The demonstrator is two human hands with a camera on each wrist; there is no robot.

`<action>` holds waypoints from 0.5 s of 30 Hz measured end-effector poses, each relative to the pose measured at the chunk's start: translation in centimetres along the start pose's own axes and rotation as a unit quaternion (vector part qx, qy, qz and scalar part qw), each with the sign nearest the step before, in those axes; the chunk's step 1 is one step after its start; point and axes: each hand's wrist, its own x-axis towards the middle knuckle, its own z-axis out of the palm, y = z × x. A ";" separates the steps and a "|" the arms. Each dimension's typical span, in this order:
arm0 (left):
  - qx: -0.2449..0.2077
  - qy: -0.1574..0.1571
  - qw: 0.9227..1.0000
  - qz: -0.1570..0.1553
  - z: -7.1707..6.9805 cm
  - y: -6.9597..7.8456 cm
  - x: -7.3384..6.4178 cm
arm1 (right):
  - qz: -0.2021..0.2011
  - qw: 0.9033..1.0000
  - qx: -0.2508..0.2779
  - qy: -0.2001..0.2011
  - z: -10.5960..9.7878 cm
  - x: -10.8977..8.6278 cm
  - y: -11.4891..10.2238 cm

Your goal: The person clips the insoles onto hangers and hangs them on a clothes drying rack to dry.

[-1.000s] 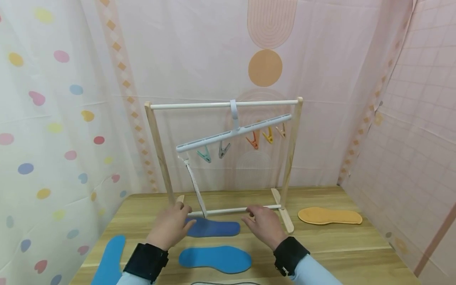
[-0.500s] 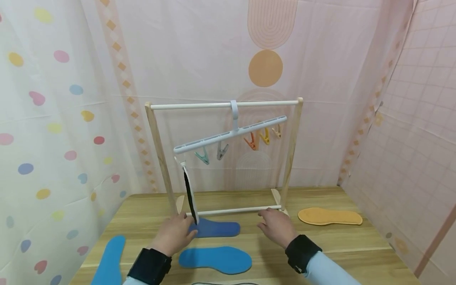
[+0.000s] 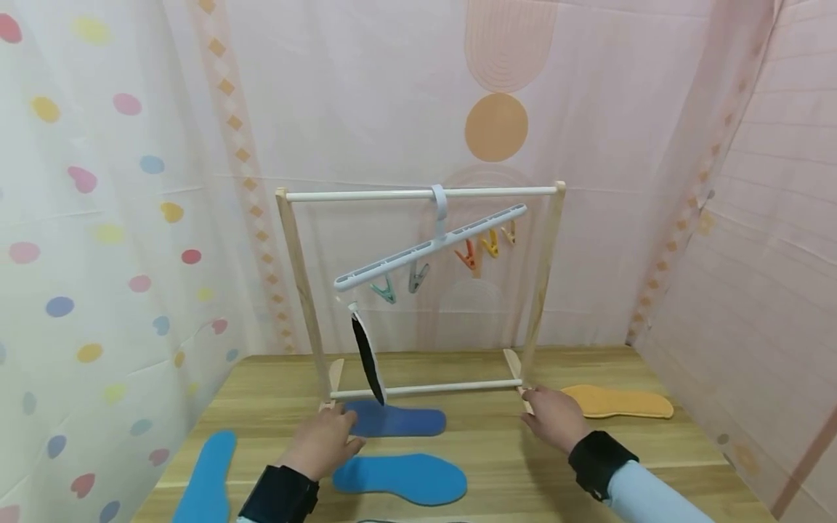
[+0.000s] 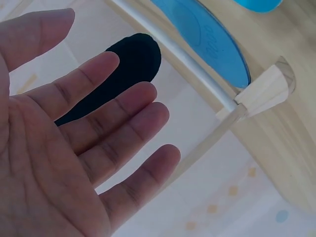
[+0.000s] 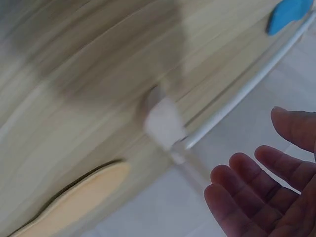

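head: leftmost blue insole cut off | right wrist: rack foot blurred

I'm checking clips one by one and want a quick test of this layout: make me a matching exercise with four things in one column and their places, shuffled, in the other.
1. Hanger
2. Black-and-white insole
3. Dark blue insole
4. Orange insole

A. On the table, to the right of the rack
B. Tilted, hooked over the top bar
C. Hanging below the hanger's lower end
D. On the table, just in front of the lower bar

Pairs: 1-B, 2-C, 3-D, 4-A
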 end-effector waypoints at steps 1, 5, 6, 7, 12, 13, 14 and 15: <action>0.000 -0.001 1.000 0.002 0.2 -0.2 0.2 | 0.007 1.000 -0.003 -0.002 0.1 -0.1 0.5; -0.009 -0.001 1.000 0.014 1.2 -1.1 0.9 | 0.028 1.000 -0.011 -0.009 0.6 -0.4 2.3; -0.011 0.003 1.000 0.019 1.4 -1.2 1.0 | 0.029 0.999 -0.015 -0.007 0.8 -0.5 2.8; -0.014 0.007 1.000 0.023 1.6 -1.4 1.2 | 0.033 0.999 -0.018 -0.007 1.0 -0.5 3.2; -0.021 0.026 0.998 0.045 2.4 -2.4 1.8 | 0.058 0.997 -0.041 -0.003 1.9 -0.9 5.2; -0.023 0.025 0.998 0.048 2.6 -2.6 2.0 | 0.068 0.997 -0.042 -0.007 2.0 -0.9 5.6; -0.023 0.025 0.998 0.051 2.7 -2.8 2.2 | 0.077 0.996 -0.043 -0.010 2.1 -0.9 6.0; -0.023 0.024 0.998 0.053 2.8 -3.0 2.4 | 0.086 0.995 -0.043 -0.015 2.2 -0.8 6.4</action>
